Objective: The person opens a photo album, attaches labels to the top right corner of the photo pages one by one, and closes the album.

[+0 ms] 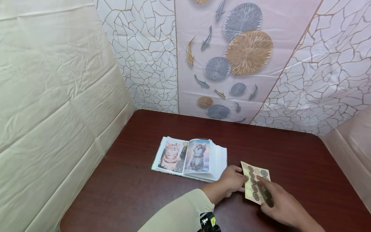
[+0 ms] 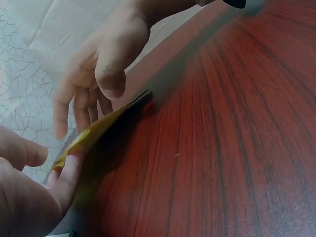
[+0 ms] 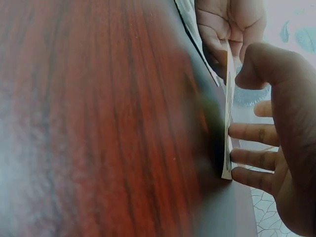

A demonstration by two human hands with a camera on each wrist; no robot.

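Observation:
A cream sheet of round stickers (image 1: 251, 188), brown and gold with a few grey, tilts slightly up from the tabletop right of the photo album. My left hand (image 1: 231, 180) grips its left edge, the thumb over the top and fingers beneath, as the left wrist view also shows for the sheet (image 2: 101, 126). From the right, my right hand (image 1: 280, 200) reaches over the sheet with its fingertips on the stickers. Its fingers (image 3: 254, 159) are fairly straight against the sheet in the right wrist view, and the thumb stands apart.
An open photo album (image 1: 221, 161) with cat pictures lies left of the sheet, close to my left wrist. All this is on a dark red-brown wooden table (image 1: 116, 196). Cream cloth (image 1: 63, 106) hangs along the left side, and a patterned curtain (image 1: 153, 58) closes the back.

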